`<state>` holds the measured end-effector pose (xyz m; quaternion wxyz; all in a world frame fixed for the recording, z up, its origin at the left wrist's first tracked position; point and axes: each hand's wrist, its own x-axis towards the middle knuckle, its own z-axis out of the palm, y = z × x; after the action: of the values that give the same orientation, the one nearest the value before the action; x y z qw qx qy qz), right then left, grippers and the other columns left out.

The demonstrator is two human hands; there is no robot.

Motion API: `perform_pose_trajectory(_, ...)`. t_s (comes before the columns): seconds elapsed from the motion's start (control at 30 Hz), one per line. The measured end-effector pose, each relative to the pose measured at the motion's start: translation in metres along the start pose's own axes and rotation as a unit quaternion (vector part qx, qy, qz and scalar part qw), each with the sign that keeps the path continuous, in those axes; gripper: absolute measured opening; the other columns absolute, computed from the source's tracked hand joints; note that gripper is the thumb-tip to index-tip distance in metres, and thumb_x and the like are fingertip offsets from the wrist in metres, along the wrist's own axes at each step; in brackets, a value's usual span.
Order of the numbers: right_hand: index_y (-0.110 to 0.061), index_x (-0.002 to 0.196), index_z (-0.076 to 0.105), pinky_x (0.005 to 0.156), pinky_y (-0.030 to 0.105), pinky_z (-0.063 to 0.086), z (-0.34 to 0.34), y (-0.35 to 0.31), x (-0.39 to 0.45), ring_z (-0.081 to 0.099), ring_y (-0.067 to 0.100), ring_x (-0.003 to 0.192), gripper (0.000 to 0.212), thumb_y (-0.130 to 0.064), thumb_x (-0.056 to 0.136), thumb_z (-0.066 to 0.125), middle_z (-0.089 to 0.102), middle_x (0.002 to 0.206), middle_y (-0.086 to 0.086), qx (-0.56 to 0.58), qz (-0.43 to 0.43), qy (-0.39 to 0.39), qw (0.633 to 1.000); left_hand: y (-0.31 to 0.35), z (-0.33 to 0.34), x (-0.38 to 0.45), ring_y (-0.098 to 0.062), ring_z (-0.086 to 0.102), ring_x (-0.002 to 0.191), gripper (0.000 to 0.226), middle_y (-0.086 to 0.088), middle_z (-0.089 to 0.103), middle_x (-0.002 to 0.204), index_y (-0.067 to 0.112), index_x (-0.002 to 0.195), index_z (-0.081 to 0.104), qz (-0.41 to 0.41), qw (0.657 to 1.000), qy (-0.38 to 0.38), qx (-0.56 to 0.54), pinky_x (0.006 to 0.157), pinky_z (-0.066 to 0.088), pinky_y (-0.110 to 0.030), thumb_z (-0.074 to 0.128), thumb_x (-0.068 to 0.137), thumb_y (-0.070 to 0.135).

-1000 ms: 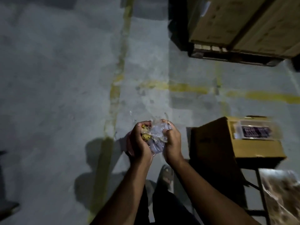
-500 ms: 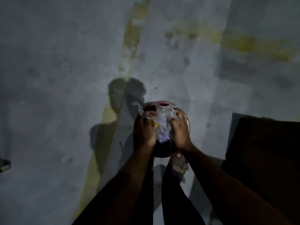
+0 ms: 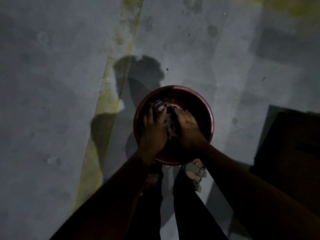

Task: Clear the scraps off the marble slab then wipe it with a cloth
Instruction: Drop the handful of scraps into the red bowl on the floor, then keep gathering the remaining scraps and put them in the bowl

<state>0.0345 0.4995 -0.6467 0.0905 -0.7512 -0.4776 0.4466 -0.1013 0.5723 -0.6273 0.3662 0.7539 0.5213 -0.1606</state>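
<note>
Both hands, left hand point(image 3: 153, 129) and right hand point(image 3: 187, 126), press a crumpled plastic wad point(image 3: 170, 123) into the red bin point(image 3: 173, 90); fingers curled around it. Scrap-dumping step; next, let go, fetch a cloth.

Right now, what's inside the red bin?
Both hands, left hand and right hand, reach into the red bin, pressing crumpled plastic scraps. The bin's bottom is hidden and dark.

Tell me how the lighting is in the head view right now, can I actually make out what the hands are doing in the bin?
Head view: very dim; both forearms are near-silhouettes. The left hand and right hand are lowered into the red bin around a crumpled bundle, too dark to identify. Hard shadows cross the yellow floor line; wide-angle bending at the edges.
</note>
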Motion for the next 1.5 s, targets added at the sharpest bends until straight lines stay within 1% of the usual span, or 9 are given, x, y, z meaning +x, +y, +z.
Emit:
perform_pose_trajectory(0.07,-0.014,0.162,0.016,0.123,0.057,0.021,-0.009,-0.010,-0.008,0.015,0.040,0.153,0.088,-0.035,0.092,0.065,0.022,0.167,0.015,-0.032,0.007,-0.001,0.999,0.003,-0.012,-0.007,-0.038,0.013,0.151,0.067,-0.014,0.006,0.169,0.034,0.160,0.021,0.027,0.998,0.010,0.047,0.119,0.021,-0.049,0.041,0.097,0.025)
perform_pose_trajectory(0.17,-0.007,0.160,0.024,0.118,0.061,0.029,-0.023,-0.021,-0.024,0.027,0.047,0.148,0.081,-0.034,0.094,0.063,0.031,0.161,0.024,-0.088,0.004,0.020,0.996,0.008,-0.031,-0.022,-0.037,0.023,0.149,0.077,-0.016,0.022,0.166,0.022,0.159,0.029,0.072,0.991,0.022,0.112,0.117,0.030,-0.049,0.019,0.084,0.035)
perform_pose_trajectory(0.33,-0.004,0.152,0.040,0.108,0.063,0.041,-0.059,-0.058,-0.071,0.041,0.048,0.140,0.071,-0.043,0.093,0.041,0.043,0.152,0.028,-0.122,-0.009,0.035,0.992,0.026,-0.079,-0.067,-0.039,0.036,0.145,0.068,-0.020,0.038,0.158,0.009,0.148,0.047,0.125,0.977,0.042,0.167,0.111,0.038,-0.052,0.034,0.086,0.032)
perform_pose_trajectory(0.57,-0.015,0.158,0.029,0.120,0.058,0.023,-0.154,-0.156,-0.187,0.023,0.034,0.152,0.072,-0.043,0.093,0.039,0.028,0.165,0.014,-0.137,0.008,0.086,0.987,0.088,-0.190,-0.172,-0.031,0.026,0.151,0.070,-0.013,0.030,0.163,0.012,0.154,0.035,0.169,0.954,0.073,0.237,0.118,0.028,-0.049,0.061,0.093,0.033)
perform_pose_trajectory(0.9,-0.020,0.161,0.022,0.124,0.056,0.013,-0.269,-0.261,-0.433,0.011,0.027,0.157,0.067,-0.047,0.101,0.037,0.014,0.170,0.006,-0.106,0.083,0.284,0.949,0.223,-0.326,-0.376,-0.031,0.023,0.152,0.068,-0.015,0.025,0.165,0.010,0.154,0.035,0.406,0.856,0.122,0.294,0.121,0.024,-0.049,0.049,0.093,0.039)
perform_pose_trajectory(1.07,-0.021,0.160,0.027,0.123,0.056,0.017,-0.286,-0.255,-0.552,0.013,0.023,0.157,0.067,-0.050,0.100,0.034,0.020,0.169,0.004,-0.101,0.177,0.411,0.889,0.299,-0.314,-0.457,-0.030,0.022,0.154,0.063,-0.015,0.025,0.165,0.011,0.156,0.033,0.561,0.759,0.167,0.286,0.120,0.026,-0.052,0.047,0.102,0.040)
perform_pose_trajectory(1.17,-0.020,0.159,0.029,0.122,0.054,0.018,-0.274,-0.231,-0.624,0.013,0.023,0.157,0.067,-0.051,0.100,0.037,0.020,0.169,0.004,-0.106,0.243,0.463,0.846,0.346,-0.286,-0.507,-0.028,0.020,0.154,0.066,-0.011,0.022,0.167,0.014,0.158,0.030,0.613,0.721,0.138,0.293,0.121,0.023,-0.051,0.045,0.101,0.045)
perform_pose_trajectory(1.4,-0.019,0.156,0.038,0.120,0.057,0.024,-0.208,-0.146,-0.809,0.020,0.024,0.155,0.065,-0.050,0.098,0.040,0.027,0.167,0.005,-0.083,0.394,0.554,0.729,0.429,-0.150,-0.631,-0.030,0.028,0.150,0.065,-0.012,0.030,0.163,0.012,0.156,0.033,0.731,0.600,0.082,0.316,0.121,0.023,-0.051,0.039,0.100,0.045)
perform_pose_trajectory(1.5,-0.019,0.153,0.042,0.118,0.056,0.024,-0.165,-0.112,-0.882,0.027,0.026,0.153,0.064,-0.052,0.098,0.038,0.033,0.164,0.007,-0.077,0.444,0.568,0.689,0.444,-0.080,-0.683,-0.032,0.032,0.148,0.063,-0.013,0.036,0.160,0.012,0.152,0.040,0.749,0.576,0.050,0.324,0.120,0.026,-0.052,0.038,0.098,0.044)
